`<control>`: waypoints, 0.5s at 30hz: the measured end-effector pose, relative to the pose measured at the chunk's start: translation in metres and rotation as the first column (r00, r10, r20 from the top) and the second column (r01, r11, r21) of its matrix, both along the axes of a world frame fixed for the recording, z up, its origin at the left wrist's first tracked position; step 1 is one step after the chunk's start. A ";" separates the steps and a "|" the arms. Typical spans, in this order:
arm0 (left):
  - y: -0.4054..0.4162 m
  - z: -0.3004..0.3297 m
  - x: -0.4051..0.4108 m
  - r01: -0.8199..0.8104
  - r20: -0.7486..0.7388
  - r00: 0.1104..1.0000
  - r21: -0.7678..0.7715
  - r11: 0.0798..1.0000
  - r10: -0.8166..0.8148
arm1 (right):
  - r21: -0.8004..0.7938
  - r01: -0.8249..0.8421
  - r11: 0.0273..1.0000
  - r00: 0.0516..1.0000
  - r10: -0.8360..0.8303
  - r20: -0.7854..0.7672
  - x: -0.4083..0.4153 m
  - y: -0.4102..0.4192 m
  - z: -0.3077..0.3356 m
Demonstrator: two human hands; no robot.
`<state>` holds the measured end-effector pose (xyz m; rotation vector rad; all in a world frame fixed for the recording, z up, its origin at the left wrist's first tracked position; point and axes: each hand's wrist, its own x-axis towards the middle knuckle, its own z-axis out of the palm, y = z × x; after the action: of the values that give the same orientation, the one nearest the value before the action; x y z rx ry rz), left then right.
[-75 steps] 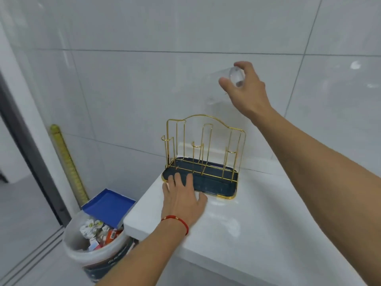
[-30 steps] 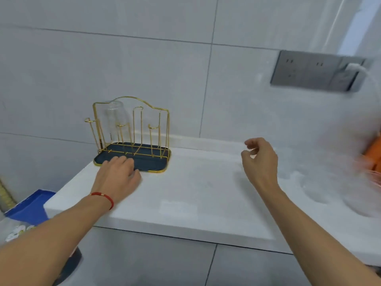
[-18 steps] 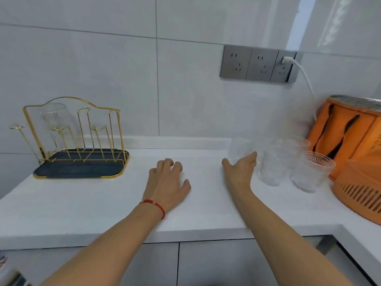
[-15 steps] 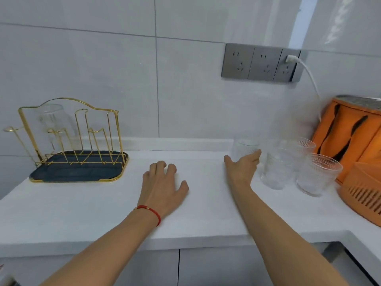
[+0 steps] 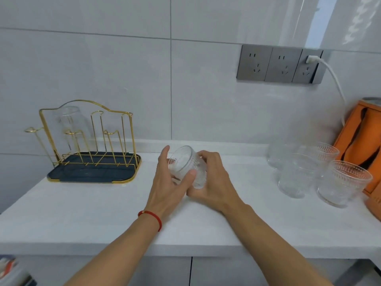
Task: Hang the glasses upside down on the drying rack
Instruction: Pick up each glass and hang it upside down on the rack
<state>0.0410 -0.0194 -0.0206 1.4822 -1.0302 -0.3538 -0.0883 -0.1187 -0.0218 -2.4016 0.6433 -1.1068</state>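
A ribbed clear glass [image 5: 186, 166] is held on its side above the middle of the counter, its mouth turned toward the left. My right hand [image 5: 214, 180] wraps its body from behind and below. My left hand [image 5: 168, 182] cups its rim side, thumb across the front. The gold wire drying rack [image 5: 86, 139] on a dark tray stands at the left by the wall. One plain glass [image 5: 69, 122] hangs upside down on its back left peg. Several more glasses [image 5: 344, 182] stand upright at the right.
An orange appliance [image 5: 358, 141] sits at the far right edge, with a white cord running up to grey wall sockets [image 5: 278, 66]. The white counter [image 5: 103, 213] ends at a front edge below my forearms. The tiled wall runs right behind the rack.
My right hand has lifted one glass from the group at the right and brought it to the middle. My left hand has left the counter and joined it on the glass.
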 end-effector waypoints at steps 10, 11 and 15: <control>0.028 0.013 0.015 0.012 -0.445 0.893 -0.121 0.993 -0.065 | 0.579 -0.281 0.765 0.959 0.208 0.191 0.004 0.012 0.001; 0.034 0.014 0.022 0.040 -0.446 0.891 -0.115 0.993 -0.088 | 0.615 -0.298 0.730 0.953 0.194 0.232 0.009 0.013 0.003; 0.068 0.017 0.076 -0.276 0.096 0.957 0.020 0.961 0.273 | 0.635 -0.237 0.736 0.958 0.069 0.277 0.034 0.016 0.031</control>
<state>0.1171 0.0486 -0.0040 1.6594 -0.8785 -0.1050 -0.0540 -0.1027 0.0091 -1.6413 0.6095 -0.8734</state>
